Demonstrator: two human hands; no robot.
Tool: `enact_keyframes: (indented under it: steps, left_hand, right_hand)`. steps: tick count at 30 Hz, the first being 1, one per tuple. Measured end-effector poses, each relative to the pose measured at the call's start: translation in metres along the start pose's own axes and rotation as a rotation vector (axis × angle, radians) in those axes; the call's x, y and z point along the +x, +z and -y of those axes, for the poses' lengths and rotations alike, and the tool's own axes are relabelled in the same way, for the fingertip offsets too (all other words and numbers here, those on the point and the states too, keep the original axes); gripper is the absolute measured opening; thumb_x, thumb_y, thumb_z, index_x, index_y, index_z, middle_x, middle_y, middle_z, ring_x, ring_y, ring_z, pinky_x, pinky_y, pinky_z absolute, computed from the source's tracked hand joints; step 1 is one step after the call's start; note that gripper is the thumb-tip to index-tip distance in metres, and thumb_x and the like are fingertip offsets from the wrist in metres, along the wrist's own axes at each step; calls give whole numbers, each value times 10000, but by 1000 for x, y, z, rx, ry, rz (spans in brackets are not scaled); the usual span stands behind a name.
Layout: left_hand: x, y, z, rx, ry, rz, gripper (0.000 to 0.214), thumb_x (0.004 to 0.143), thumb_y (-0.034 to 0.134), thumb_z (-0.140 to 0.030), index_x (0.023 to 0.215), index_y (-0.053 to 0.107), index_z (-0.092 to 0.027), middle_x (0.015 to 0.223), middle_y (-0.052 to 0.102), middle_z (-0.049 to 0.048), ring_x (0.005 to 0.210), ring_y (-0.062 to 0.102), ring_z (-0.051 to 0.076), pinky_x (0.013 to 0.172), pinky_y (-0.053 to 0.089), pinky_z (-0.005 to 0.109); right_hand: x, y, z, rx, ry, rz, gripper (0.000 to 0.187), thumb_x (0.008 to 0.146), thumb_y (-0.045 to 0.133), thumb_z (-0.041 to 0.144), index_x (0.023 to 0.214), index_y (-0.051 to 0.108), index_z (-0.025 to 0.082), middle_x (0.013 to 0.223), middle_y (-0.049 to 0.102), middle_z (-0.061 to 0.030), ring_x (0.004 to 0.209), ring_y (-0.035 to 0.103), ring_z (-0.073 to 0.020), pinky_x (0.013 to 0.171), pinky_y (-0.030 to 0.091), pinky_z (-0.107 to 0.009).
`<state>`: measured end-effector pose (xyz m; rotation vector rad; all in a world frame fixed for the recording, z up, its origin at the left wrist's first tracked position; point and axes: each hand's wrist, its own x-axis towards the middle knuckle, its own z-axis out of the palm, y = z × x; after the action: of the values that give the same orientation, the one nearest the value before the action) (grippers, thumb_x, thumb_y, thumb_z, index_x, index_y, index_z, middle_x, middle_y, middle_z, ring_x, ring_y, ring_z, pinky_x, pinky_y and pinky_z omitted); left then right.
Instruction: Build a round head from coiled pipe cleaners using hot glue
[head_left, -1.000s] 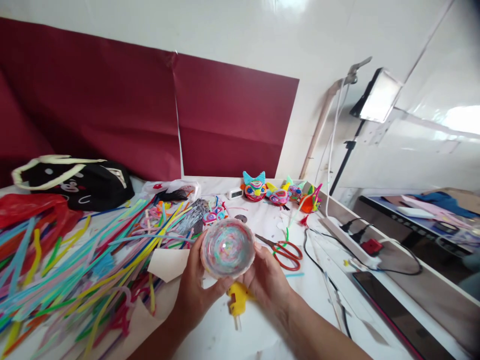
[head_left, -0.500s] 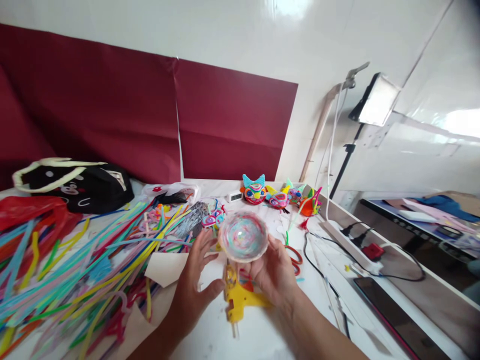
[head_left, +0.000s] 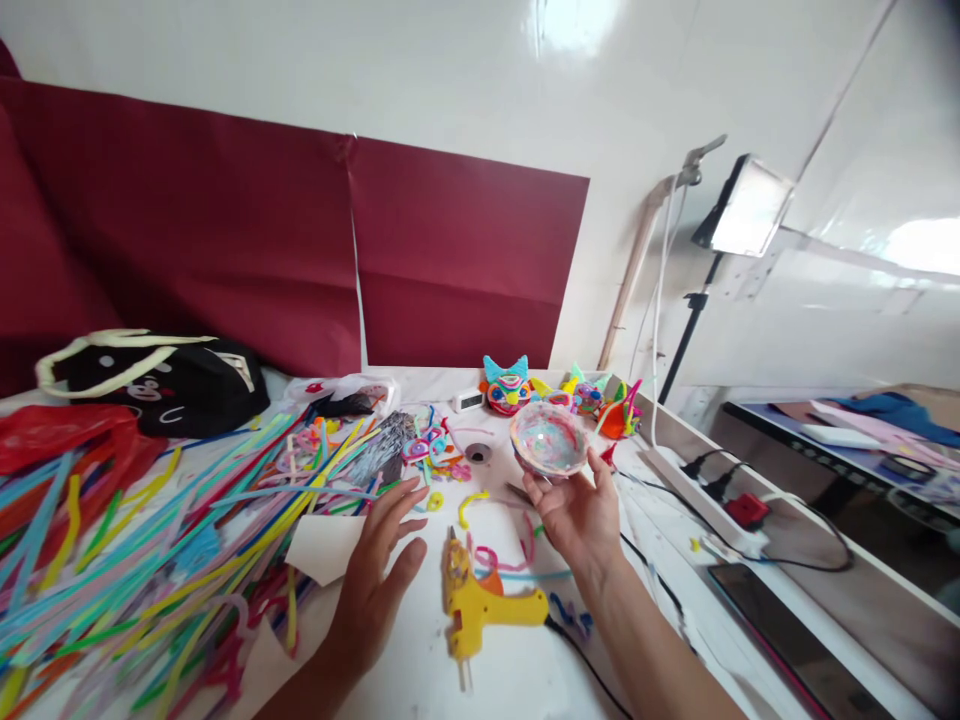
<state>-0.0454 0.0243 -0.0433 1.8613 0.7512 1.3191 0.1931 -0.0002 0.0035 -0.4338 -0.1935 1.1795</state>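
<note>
My right hand [head_left: 579,515] holds a small bowl-shaped piece wound from pastel pipe cleaners [head_left: 548,439] by its near rim, lifted above the table with its hollow facing me. Just beyond the bowl stand finished colourful animal-face figures [head_left: 508,383]. My left hand [head_left: 377,575] hovers flat with fingers spread over the white table [head_left: 420,670], next to a beige paper piece [head_left: 328,547] and holding nothing. A yellow glue gun [head_left: 476,602] lies between my two wrists.
A large heap of coloured pipe cleaners [head_left: 135,540] covers the left side. A black bag [head_left: 161,378] and red plastic [head_left: 52,425] lie at the back left. A power strip [head_left: 701,490], cables, a phone [head_left: 795,645] and a lamp [head_left: 746,205] are on the right. Bent pipe-cleaner scraps [head_left: 431,445] sit mid-table.
My left hand let go of the bowl and dropped toward the table. My right hand carried the bowl away to the right and back, uncovering the glue gun.
</note>
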Motion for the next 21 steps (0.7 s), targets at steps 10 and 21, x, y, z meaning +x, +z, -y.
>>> enact_keyframes:
  steps: [10,21]
  left_hand:
    - [3,1,-1,85,-38,-49,333,942,432,-413,1129,648,-242,1323,500,82,1231,497,258,924,536,358]
    - [1,1,3,56,-12,-1,322,954,412,-376,1044,680,-221,1188,579,110,1141,548,252,830,575,351]
  right_hand:
    - [3,-4,0,47,47,13,380,819,627,478,1102,593,228,957,726,-72,868,711,-260,710,542,-375]
    - [0,-4,-8,-8,88,4,241,804,656,389,967,611,217,874,717,-39,720,693,-199,679,546,-357]
